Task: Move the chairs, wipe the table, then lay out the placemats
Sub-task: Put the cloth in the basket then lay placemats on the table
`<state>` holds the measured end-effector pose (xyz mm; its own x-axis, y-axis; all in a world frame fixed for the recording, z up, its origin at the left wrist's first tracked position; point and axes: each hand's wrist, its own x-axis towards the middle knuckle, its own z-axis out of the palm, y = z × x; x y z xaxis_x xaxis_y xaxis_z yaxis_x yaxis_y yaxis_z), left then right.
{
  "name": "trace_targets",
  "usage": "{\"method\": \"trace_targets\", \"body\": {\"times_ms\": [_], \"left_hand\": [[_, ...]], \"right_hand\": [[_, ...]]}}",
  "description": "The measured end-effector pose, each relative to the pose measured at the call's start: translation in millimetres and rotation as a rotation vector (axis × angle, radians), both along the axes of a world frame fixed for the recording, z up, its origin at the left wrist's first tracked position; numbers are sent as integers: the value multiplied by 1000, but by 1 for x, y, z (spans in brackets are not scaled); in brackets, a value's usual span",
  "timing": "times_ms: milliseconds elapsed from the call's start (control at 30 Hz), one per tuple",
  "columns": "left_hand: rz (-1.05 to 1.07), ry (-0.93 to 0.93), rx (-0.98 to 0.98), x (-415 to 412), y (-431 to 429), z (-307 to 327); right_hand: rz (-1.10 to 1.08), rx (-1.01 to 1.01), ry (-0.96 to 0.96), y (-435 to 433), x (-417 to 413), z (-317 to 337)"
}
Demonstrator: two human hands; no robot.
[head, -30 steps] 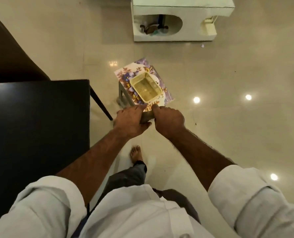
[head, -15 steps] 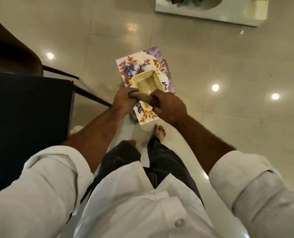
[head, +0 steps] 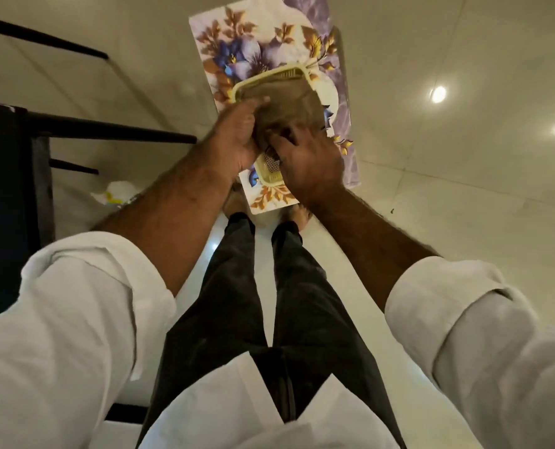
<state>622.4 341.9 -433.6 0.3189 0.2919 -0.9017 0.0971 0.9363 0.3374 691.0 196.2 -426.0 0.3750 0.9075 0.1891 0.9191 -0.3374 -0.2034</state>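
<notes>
Head view looks straight down on both hands at upper centre of the frame. Left hand (head: pixel 234 137) and right hand (head: pixel 305 163) both clutch a brownish cloth (head: pixel 289 108) over a pale yellow mesh basket (head: pixel 271 81). That basket sits on a floral-topped stand (head: pixel 237 50), which rests on the glossy tiled floor (head: pixel 464 189). Along the left edge is the dark table (head: pixel 7 189), with black chair legs (head: pixel 107 131) beside it. Below the hands are dark trousers (head: pixel 237 303) and white sleeves (head: pixel 75 303).
</notes>
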Motion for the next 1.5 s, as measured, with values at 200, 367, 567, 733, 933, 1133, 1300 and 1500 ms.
{"method": "trace_targets", "body": {"times_ms": [200,367,567,733,933,1133,1300,1500], "left_hand": [[-69,70,91,9,10,-17],[-83,167,264,-1,14,-15],[-209,562,591,-35,-10,-28],[-525,494,544,-45,-32,-44],[-725,625,685,-40,-32,-49],[-723,664,682,-47,-28,-55],[-610,660,645,-55,-23,-53],[-590,676,663,-70,-9,-48]], "right_hand": [[3,-151,90,5,-2,-51],[105,-523,336,12,0,-55],[55,-402,486,0,17,-28],[-441,-200,461,-35,63,-24],[-617,-299,605,-59,109,-46],[-759,-568,906,-58,116,-57],[-781,-806,951,-67,119,-75],[-857,-555,1276,-72,124,-62]]}}
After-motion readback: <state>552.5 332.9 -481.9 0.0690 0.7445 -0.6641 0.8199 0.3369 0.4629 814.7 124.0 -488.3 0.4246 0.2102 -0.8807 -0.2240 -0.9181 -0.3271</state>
